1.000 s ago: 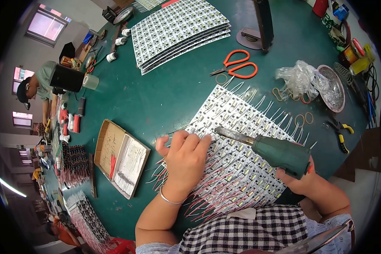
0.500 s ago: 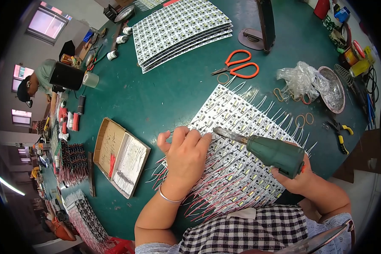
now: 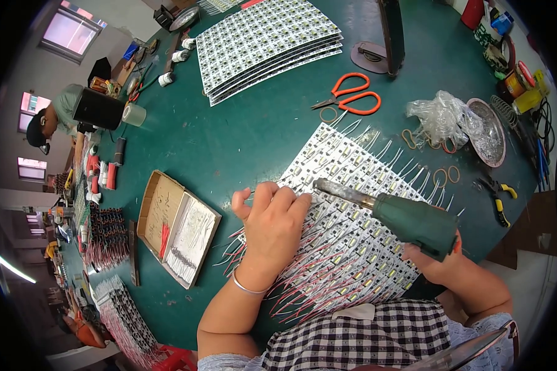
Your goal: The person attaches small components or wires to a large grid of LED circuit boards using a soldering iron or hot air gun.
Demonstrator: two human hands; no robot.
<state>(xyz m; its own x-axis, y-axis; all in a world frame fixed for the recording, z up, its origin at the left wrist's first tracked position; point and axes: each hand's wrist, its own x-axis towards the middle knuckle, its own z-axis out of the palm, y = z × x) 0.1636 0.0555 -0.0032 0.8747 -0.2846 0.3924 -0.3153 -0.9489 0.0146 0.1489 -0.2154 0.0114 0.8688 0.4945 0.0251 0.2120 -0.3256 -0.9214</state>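
Observation:
A white circuit board panel (image 3: 337,151), covered with small components, lies at an angle in front of me. White wires stick out along its far right edge, and red and white wires spread over its near left part. My left hand (image 3: 273,217) rests at the panel's left edge, fingers curled down and closed; the fingertips are partly hidden, so what they pinch cannot be made out. My right hand (image 3: 436,263) grips a green soldering gun (image 3: 411,224) from below. Its metal barrel points left, with the tip over the panel, just right of my left index finger.
Left of the panel lies an open cardboard box (image 3: 178,230) of cut wires. Stacked panels (image 3: 266,46) stand at the back. Orange-handled scissors (image 3: 356,99), a plastic bag (image 3: 442,117), a round dish (image 3: 489,133) and yellow-handled pliers (image 3: 501,201) lie to the right. A co-worker (image 3: 62,111) bends at far left.
The soldering gun has moved a little to the right with my right hand, its tip drawing slightly away from my left fingers. My left hand has stayed nearly in place.

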